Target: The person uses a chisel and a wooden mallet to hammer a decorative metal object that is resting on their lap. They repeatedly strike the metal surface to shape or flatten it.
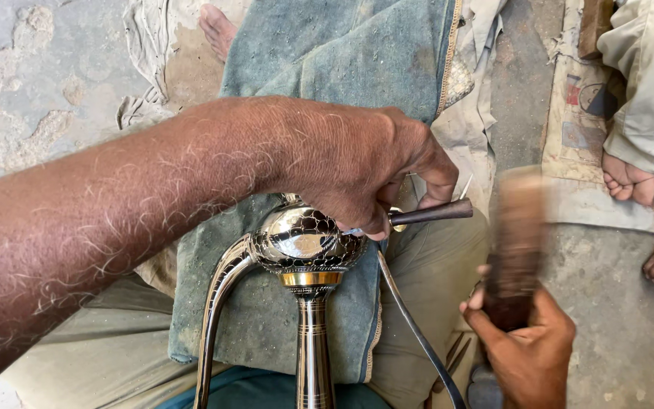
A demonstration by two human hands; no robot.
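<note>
Engraving part done: left hand (357, 163) pinches a chisel (433, 213) on the patterned metal bulb (304, 242), plain areas left; right hand (527, 352) fully grips a blurred mallet (516, 242).

The left hand (357, 163) lies on top of the metal vessel (308, 242), gripping a chisel (433, 213) that juts out to its right. The vessel rests on a folded cloth (327, 60) spread over the person's lap, its stem (313, 341) running down below that hand. The right hand (527, 348) is lower right of the left one, holding a mallet (516, 242) upright, just right of the chisel's end. Another person's bare feet (649, 220) rest on the floor farther right.
</note>
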